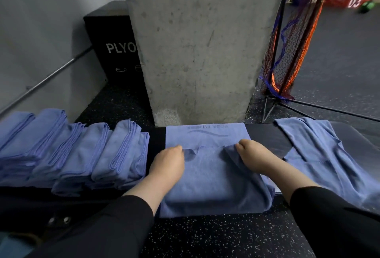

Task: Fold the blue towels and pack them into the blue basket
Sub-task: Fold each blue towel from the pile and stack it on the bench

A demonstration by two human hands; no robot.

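**While both hands pinch the near edge, the fold axis runs left-right**

As the towel (213, 173) lies flat on the dark surface (265, 136) straight ahead of the person, its fold line runs side to side, w/ the far end toward the concrete pillar (201, 41) and the near end draping off the surface's front edge. The left hand (168, 163) has its fingers curled down on the folded-over hem near the towel's left side; the right hand (253, 155) pinches the same hem near the right side, lifting a small flap of cloth. Both hands sit abt level w/ each other, roughly mid-towel, so neither is clearly nearer to the work. The printed logo shows beyond the hem, uncovered.

My read: the step in hand is a front-to-back fold, and the next move prob. carries the hem away from the body toward the pillar, or squares it where it lies. What matters is keeping both hands even so the hem stays parallel to the far edge; a small wrinkle by the left fingers could set in crooked.

Folded towels (82, 155) stand in a leaning row to the left, just beside the left hand, nearest one almost touching the wrist. Unfolded towels (320, 150) lie spread to the right, near the right forearm. The blue basket isn't in view, so packing looks a ways off.
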